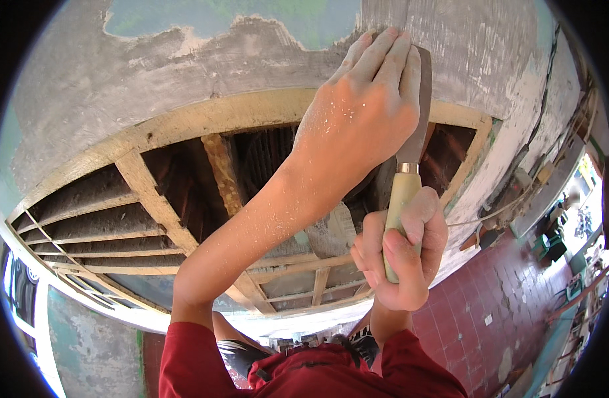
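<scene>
My right hand is wrapped round the pale wooden handle of a scraper. The tool points upward, its broad metal blade against the grey wall surface. My left hand reaches across from the left, dusted with white flecks. Its fingers lie stretched out and close together, along the left side of the blade, and overlap part of it. Whether the fingertips press on the blade or on the wall beside it, I cannot tell. Patches of pale blue-green paint show where the grey layer has ragged edges.
Below the wall surface, a wooden frame with slats surrounds dark openings. A thin cable runs down the right side. Red floor tiles lie far below at the right, with a green chair and clutter beyond.
</scene>
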Demonstrator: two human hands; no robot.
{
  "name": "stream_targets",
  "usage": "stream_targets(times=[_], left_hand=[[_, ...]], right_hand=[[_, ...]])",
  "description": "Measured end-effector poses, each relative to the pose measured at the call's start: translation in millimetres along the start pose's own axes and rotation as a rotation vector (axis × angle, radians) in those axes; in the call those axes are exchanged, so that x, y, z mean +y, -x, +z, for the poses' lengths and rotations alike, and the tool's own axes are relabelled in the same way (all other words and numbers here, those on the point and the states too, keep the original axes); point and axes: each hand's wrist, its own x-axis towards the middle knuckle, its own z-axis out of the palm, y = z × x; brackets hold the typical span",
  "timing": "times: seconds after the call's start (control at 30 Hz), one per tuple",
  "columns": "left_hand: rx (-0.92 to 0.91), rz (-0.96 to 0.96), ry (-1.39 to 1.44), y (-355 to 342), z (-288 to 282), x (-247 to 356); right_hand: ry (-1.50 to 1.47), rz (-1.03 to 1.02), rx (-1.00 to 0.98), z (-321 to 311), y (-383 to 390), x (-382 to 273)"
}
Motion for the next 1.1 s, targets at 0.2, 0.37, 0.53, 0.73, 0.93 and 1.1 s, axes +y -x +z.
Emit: stream_targets(times=[0.2,0.37,0.53,0.73,0.93,1.1], left_hand=[[-0.028,0.014,-0.030,-6,-3,-4],[-0.033,0.016,-0.011,-3,-1,-3],[-0.061,0.002,-0.039,-3,-4,-1],[-0.048,0.010,-0.034,-5,0,-1],[-0.022,-0.022,-0.029,-4,1,1],[-0.013,-0.038,-0.022,-13,1,-5]], right_hand=[[-0.012,-0.008,0.026,3,-7,0],[0.030,-0.001,0.016,-1,-2,-2],[-0.012,-0.008,-0.001,-2,-2,0],[-0.045,0.036,0.064,0,-4,-8],[-0.050,0.044,0.100,3,-5,-7],[-0.064,0.037,0.089,9,-15,-10]])
